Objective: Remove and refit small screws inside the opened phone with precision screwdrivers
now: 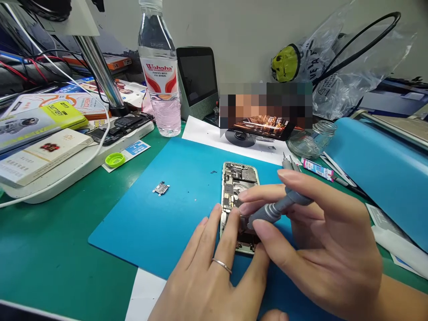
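Green bench [50, 249], blue mat [160, 223], water bottle [159, 76], white paper [200, 128], white microscope base [67, 171]

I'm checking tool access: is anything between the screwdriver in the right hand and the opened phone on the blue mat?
Nothing visible does. The right hand holds the screwdriver down on the opened phone; the left hand rests fingers on the phone's left edge, beside the tool.

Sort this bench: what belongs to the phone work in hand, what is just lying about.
In hand: opened silver-framed phone, steadied by left hand; grey metal screwdriver in right hand; blue rubber mat.
Lying about: clear plastic water bottle, round green bottle cap, small glass jar.
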{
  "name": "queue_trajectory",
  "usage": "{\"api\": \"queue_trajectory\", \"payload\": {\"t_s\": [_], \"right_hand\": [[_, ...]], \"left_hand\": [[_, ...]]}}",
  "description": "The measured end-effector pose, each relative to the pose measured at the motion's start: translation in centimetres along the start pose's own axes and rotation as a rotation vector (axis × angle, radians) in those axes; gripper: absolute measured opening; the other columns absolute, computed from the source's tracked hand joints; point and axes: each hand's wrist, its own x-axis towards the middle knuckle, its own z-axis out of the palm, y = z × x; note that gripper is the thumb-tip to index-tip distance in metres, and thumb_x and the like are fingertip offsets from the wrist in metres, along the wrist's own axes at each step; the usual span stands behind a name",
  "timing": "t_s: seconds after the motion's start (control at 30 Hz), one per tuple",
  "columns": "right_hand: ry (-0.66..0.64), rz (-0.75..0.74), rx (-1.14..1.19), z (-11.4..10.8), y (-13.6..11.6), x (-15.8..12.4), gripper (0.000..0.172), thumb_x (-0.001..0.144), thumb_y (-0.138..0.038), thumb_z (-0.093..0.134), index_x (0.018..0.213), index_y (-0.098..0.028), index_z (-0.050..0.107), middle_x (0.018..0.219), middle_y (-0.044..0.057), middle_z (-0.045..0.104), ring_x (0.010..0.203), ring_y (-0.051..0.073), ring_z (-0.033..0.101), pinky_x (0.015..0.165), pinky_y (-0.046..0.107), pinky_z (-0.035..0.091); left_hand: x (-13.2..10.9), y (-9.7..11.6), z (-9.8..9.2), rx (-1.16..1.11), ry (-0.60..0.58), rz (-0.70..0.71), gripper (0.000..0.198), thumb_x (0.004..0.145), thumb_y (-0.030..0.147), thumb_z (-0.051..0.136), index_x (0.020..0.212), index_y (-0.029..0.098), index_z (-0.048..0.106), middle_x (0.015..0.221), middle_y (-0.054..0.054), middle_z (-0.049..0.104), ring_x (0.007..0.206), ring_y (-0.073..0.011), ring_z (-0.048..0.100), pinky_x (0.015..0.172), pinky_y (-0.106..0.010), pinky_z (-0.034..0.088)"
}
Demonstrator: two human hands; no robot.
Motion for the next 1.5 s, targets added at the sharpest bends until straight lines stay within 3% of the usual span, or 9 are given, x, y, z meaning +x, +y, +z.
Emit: {"api": "queue_trajectory", "payload": {"t_s": [0.1, 0.23, 0.43, 0.67, 0.8, 0.9, 1.13, 1.33, 1.5], "right_hand": [[-0.024, 0.024, -0.024, -0.3, 0.0, -0.3, 0.085, 0.094, 0.007, 0.055, 0.167, -0.036, 0.042, 0.159, 0.011, 0.061, 0.116, 0.020, 0.079, 0.094, 0.035, 0.074], [-0.043, -0.018, -0.042, -0.6, 0.0, -0.3, 0.089, 0.091, 0.007, 0.064, 0.167, -0.036, 0.044, 0.156, 0.009, 0.065, 0.119, 0.021, 0.078, 0.091, 0.033, 0.074], [-0.046, 0.005, -0.076, -0.6, 0.0, 0.5, 0.085, 0.093, 0.007, 0.058, 0.166, -0.034, 0.047, 0.149, 0.006, 0.070, 0.118, 0.019, 0.079, 0.094, 0.030, 0.073], [-0.014, 0.025, -0.070, -0.2, -0.1, 0.4, 0.085, 0.092, 0.006, 0.058, 0.165, -0.036, 0.048, 0.132, 0.007, 0.075, 0.101, 0.018, 0.082, 0.092, 0.031, 0.074], [-0.022, 0.044, -0.033, -0.1, -0.5, 0.7, 0.087, 0.091, 0.008, 0.063, 0.163, -0.039, 0.051, 0.114, 0.004, 0.076, 0.089, 0.017, 0.083, 0.085, 0.028, 0.075], [0.022, 0.076, -0.048, -0.1, -0.7, 0.9, 0.085, 0.091, 0.008, 0.065, 0.161, -0.039, 0.053, 0.107, 0.003, 0.076, 0.082, 0.015, 0.081, 0.080, 0.026, 0.075], [0.127, 0.091, -0.065, -0.1, -0.4, 0.6, 0.080, 0.091, 0.004, 0.066, 0.158, -0.039, 0.056, 0.150, 0.010, 0.065, 0.080, 0.014, 0.080, 0.075, 0.030, 0.076], [0.129, 0.072, -0.038, -0.4, -0.5, 0.3, 0.080, 0.089, 0.005, 0.068, 0.156, -0.037, 0.058, 0.143, 0.008, 0.068, 0.077, 0.014, 0.078, 0.068, 0.029, 0.075], [0.130, 0.094, -0.031, -0.3, -0.6, 0.0, 0.083, 0.087, 0.007, 0.068, 0.156, -0.039, 0.057, 0.152, 0.009, 0.066, 0.078, 0.017, 0.078, 0.067, 0.034, 0.075]], "left_hand": [[0.1, 0.1, -0.1, -0.009, 0.001, -0.026, 0.084, 0.102, 0.065, 0.062, 0.172, 0.026, 0.036, 0.168, -0.036, 0.039, 0.152, -0.0502, 0.047, 0.104, -0.053, 0.064], [0.2, 0.1, -0.2, -0.076, -0.007, -0.063, 0.074, 0.104, 0.057, 0.062, 0.169, 0.028, 0.039, 0.169, -0.037, 0.036, 0.153, -0.0507, 0.043, 0.104, -0.055, 0.063], [0.4, 0.7, -0.5, -0.066, -0.024, -0.132, 0.074, 0.103, 0.080, 0.050, 0.162, 0.035, 0.047, 0.171, -0.032, 0.038, 0.157, -0.0461, 0.038, 0.111, -0.056, 0.059], [0.7, 1.2, -0.9, -0.048, -0.062, -0.164, 0.081, 0.096, 0.063, 0.076, 0.165, 0.035, 0.043, 0.174, -0.028, 0.035, 0.160, -0.0446, 0.035, 0.116, -0.054, 0.057], [0.6, 0.8, -0.7, -0.038, -0.018, -0.140, 0.069, 0.107, 0.069, 0.055, 0.165, 0.033, 0.045, 0.171, -0.027, 0.042, 0.156, -0.0455, 0.041, 0.113, -0.053, 0.059], [0.3, 0.4, -0.5, -0.034, 0.058, -0.092, 0.073, 0.109, 0.075, 0.042, 0.165, 0.028, 0.046, 0.163, -0.031, 0.050, 0.148, -0.0483, 0.050, 0.104, -0.051, 0.064], [0.4, -0.1, -0.3, -0.003, 0.075, -0.053, 0.074, 0.109, 0.073, 0.044, 0.165, 0.026, 0.048, 0.162, -0.030, 0.052, 0.145, -0.0501, 0.054, 0.098, -0.051, 0.067], [0.5, -0.4, -0.6, -0.023, 0.002, -0.013, 0.078, 0.109, 0.069, 0.048, 0.172, 0.024, 0.039, 0.166, -0.028, 0.049, 0.146, -0.0508, 0.055, 0.098, -0.053, 0.068], [0.7, -0.5, -0.7, -0.090, -0.048, 0.006, 0.070, 0.109, 0.066, 0.049, 0.169, 0.029, 0.045, 0.165, -0.026, 0.051, 0.147, -0.0520, 0.054, 0.095, -0.058, 0.068]]}}
